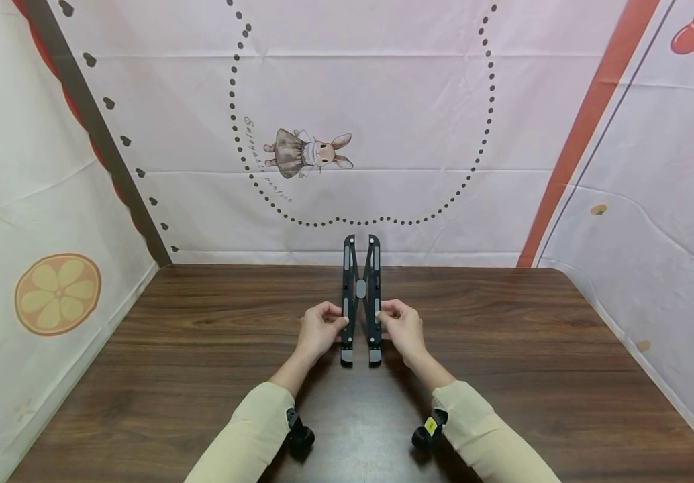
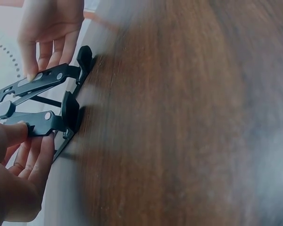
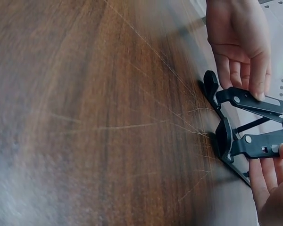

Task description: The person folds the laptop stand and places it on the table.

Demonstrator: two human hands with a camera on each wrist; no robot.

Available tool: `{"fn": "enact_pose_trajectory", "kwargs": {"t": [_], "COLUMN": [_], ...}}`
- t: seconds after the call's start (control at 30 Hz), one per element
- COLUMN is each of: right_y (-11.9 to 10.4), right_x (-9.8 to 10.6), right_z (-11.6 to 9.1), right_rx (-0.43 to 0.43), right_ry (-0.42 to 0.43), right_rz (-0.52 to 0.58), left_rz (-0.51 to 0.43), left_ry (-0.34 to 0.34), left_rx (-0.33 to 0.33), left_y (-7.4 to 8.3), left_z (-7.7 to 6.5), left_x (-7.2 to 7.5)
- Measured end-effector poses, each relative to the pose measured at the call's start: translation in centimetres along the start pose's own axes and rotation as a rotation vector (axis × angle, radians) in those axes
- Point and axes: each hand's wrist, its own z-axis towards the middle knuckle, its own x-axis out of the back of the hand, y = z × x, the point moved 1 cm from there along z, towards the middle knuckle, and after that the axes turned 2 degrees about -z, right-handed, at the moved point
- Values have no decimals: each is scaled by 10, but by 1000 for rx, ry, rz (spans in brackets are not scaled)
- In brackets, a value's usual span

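Observation:
A black folding laptop stand (image 1: 347,282) with grey pads stands on the wooden table, its two long arms slightly apart and joined by crossing bars at a grey hub (image 1: 360,289). My left hand (image 1: 319,330) pinches the left arm near its front end, thumb on top and fingers beneath. On the other side my right hand (image 1: 404,331) pinches the right arm the same way. In the left wrist view, upturned black hooks (image 2: 70,112) show at the stand's near ends. The right wrist view shows the same hooks (image 3: 223,136) close to the tabletop.
The brown wood-grain table (image 1: 504,349) reaches back to a pale printed cloth (image 1: 383,134) with a rabbit figure. More printed cloth hangs at the left (image 1: 57,201) and right (image 1: 655,235). Small black cameras (image 1: 301,436) are strapped to both wrists.

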Motion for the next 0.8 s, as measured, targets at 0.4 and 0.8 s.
{"fn": "enact_pose_trajectory", "kwargs": {"t": [0.4, 0.8], "right_y": [0, 0], "right_x": [-2, -3], "right_z": [0, -2], "right_rx": [-1, -9], "right_ry": [0, -14], "right_rz": [-10, 4], "left_rz": [5, 1], "left_ry": [-1, -6], "left_rx": [-3, -10], "left_y": [1, -1], "left_z": [0, 1], "left_x": [-5, -10]}}
